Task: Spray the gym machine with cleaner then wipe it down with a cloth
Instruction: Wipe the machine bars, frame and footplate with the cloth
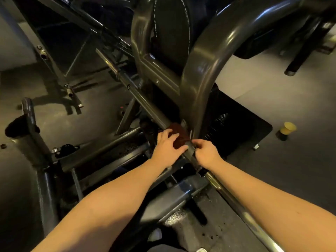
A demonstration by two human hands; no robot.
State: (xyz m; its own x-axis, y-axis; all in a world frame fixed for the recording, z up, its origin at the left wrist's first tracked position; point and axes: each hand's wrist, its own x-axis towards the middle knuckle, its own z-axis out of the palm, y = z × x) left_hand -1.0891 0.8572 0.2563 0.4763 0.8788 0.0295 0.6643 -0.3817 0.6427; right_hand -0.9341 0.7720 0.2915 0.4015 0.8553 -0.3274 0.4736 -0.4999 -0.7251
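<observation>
A dark metal gym machine fills the view, with a long diagonal steel rail [138, 96] running from upper left to lower right and a thick curved frame tube [205, 57] rising beside it. A dark reddish-brown cloth [179, 134] is draped over the rail near the tube's foot. My left hand [168, 146] lies on the cloth with fingers spread, pressing it against the rail. My right hand [206, 152] grips the rail just below the cloth, fingers curled round it. No spray bottle is recognisable in my hands.
A small object with a yellow top and black base [286, 131] stands on the grey floor at the right, beside a black floor mat [241, 128]. A black padded seat back [172, 30] sits behind the tubes. More frame bars and pegs [43, 53] lie left.
</observation>
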